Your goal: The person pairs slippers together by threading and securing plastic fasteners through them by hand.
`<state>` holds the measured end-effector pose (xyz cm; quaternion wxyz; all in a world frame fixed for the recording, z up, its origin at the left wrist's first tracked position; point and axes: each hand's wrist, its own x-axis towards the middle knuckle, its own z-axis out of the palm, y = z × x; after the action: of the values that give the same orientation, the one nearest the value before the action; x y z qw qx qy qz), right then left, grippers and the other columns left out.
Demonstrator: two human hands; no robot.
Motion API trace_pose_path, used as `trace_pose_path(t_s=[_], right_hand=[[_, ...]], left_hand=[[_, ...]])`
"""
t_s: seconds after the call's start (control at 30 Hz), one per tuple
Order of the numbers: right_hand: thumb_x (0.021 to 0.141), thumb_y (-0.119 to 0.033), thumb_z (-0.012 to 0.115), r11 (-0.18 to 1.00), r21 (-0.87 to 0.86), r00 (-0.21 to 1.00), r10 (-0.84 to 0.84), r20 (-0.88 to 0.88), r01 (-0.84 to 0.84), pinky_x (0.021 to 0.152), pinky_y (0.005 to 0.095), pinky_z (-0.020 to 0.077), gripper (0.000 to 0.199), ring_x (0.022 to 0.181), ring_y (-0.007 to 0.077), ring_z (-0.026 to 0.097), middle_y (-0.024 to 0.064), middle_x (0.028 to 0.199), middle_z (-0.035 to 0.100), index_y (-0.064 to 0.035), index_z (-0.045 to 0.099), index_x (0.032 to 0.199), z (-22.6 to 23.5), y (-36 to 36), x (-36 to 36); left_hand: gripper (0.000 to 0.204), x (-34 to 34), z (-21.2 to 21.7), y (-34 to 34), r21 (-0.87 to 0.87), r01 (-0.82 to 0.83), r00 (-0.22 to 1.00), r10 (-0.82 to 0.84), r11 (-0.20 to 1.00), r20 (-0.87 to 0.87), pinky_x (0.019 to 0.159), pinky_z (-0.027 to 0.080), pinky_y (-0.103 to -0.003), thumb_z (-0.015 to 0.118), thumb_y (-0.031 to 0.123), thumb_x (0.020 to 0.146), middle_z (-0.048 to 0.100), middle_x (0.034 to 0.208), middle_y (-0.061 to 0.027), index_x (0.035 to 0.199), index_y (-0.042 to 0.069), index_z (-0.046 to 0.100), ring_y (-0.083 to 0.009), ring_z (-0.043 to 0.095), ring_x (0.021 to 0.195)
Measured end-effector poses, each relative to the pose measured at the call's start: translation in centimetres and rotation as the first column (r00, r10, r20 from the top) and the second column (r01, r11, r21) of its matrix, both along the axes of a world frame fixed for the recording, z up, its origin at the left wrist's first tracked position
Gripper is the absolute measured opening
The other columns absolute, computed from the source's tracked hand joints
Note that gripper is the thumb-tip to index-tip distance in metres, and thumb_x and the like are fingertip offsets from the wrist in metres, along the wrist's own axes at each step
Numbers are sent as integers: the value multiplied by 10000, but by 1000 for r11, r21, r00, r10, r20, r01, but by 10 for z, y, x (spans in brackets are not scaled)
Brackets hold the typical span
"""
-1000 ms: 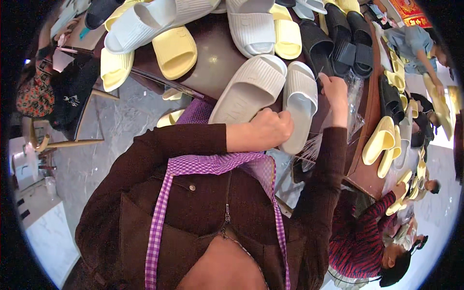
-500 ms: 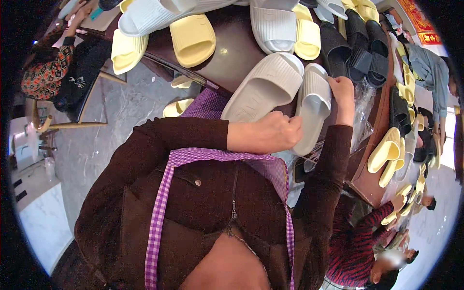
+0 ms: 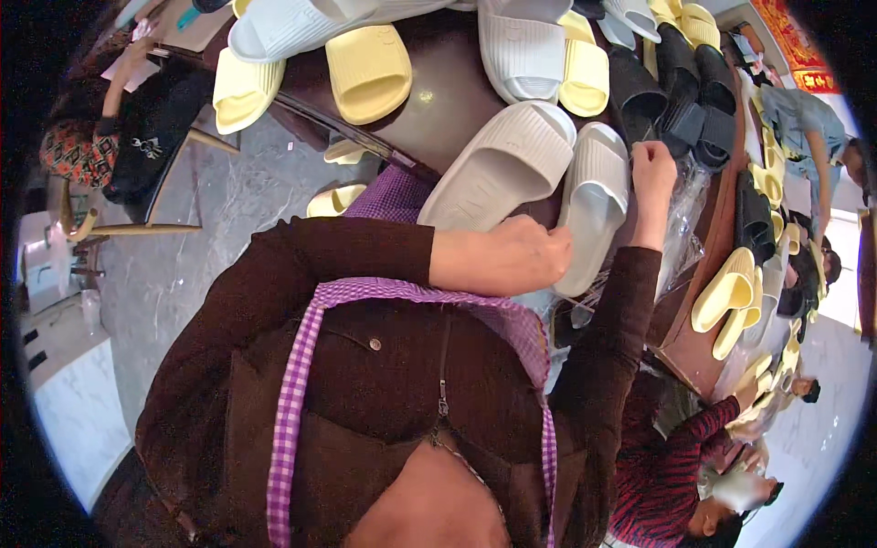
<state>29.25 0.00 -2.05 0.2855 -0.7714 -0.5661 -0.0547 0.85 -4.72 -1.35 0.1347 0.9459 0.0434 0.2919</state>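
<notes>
My left hand [image 3: 530,256] is closed at the heel edge of a light grey slipper [image 3: 594,201], which tilts toward me at the table's near edge. Its fingertips are hidden, but they appear to grip the slipper's side. To the right of the slipper's ribbed strap, my right hand [image 3: 654,169] is raised with its fingers pinched together. Whatever the pinch holds is too small to make out. A second light grey slipper [image 3: 502,164] lies just left of the first, its toe pointing away from me.
Yellow slippers [image 3: 370,73], a grey slipper [image 3: 521,55] and black slippers [image 3: 635,91] cover the dark table [image 3: 443,119]. Crumpled clear plastic [image 3: 685,219] lies on the right. Co-workers sit at the far left [image 3: 82,151] and lower right [image 3: 662,484].
My right hand has moved slightly right, away from the grey slipper's strap. My left hand has stayed at the slipper's heel.
</notes>
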Motion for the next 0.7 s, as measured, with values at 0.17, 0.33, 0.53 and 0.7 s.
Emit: trace_pose_path(t_s=[0.17, 0.33, 0.53, 0.7], right_hand=[[845, -180, 553, 997, -59, 989, 33, -141, -42, 697, 432, 482, 196, 757, 392, 618, 218, 784, 635, 5, 614, 869, 2, 1, -20], [848, -185, 550, 998, -59, 991, 19, -129, -27, 685, 435, 483, 196, 752, 391, 619, 221, 791, 634, 0, 612, 872, -5, -1, -21], [836, -177, 576, 999, -33, 997, 26, -75, -28, 636, 351, 485, 180, 654, 258, 631, 155, 703, 632, -2, 615, 853, -7, 2, -19], [834, -167, 579, 998, -5, 998, 55, -41, -55, 635, 346, 485, 168, 655, 239, 628, 160, 704, 625, -6, 617, 861, -8, 2, -18]], left_hand=[[118, -14, 35, 1, -2, 80, 997, -80, 997, -3, 383, 432, -287, 582, 92, 651, 486, 651, -108, 687, -13, 541, -195, 542, 473], [149, -29, 61, -3, 82, 10, 992, 0, 997, -123, 382, 447, -317, 586, 100, 664, 487, 661, -112, 719, -36, 555, -208, 542, 468], [151, -36, 47, -1, 23, -1, 987, 5, 1000, -160, 399, 452, -314, 576, 103, 678, 484, 680, -107, 758, -24, 557, -215, 543, 484], [115, -32, 6, 18, -79, -16, 996, 9, 997, -91, 500, 487, -317, 558, 90, 691, 524, 749, -111, 758, -2, 543, -220, 570, 577]])
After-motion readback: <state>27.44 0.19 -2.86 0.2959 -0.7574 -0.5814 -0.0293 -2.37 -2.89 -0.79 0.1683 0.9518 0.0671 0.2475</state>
